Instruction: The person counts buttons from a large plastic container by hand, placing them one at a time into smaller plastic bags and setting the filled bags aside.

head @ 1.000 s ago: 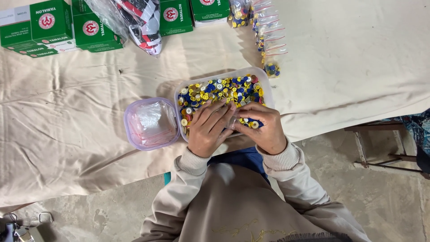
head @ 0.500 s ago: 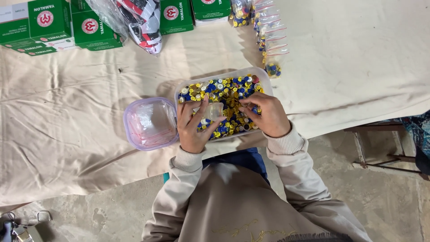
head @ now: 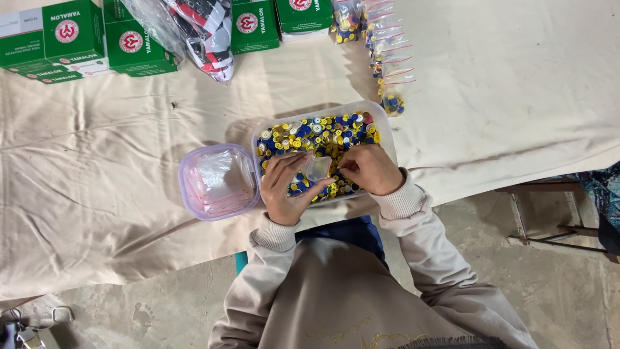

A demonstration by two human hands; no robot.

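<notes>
- The left hand point(head: 284, 190) pinches a small clear plastic bag point(head: 318, 169) between thumb and fingers, holding it over the near part of the tub.
- The right hand point(head: 369, 169) has its fingers drawn together at the bag's right edge, touching it; whether they pinch a piece cannot be told.
- Both hands hover over a clear, rounded rectangular tub point(head: 386, 126), filled with small round pieces point(head: 323, 132) in blue, yellow and white, glossy and heaped loosely.
- Just left of the tub, touching it, stands a smaller square container point(head: 187, 194) of pale purple see-through plastic, holding a stack of flat clear bags with red strips.
- Everything rests on a surface covered by a creased cream cloth point(head: 97, 168), soft and wrinkled.
- Far right of the tub, a row of filled small bags point(head: 387, 64) lies in a line.
- At the far edge sit green cardboard boxes point(head: 64, 42) and a crinkled clear sack point(head: 194, 29) with red, black and white contents.
</notes>
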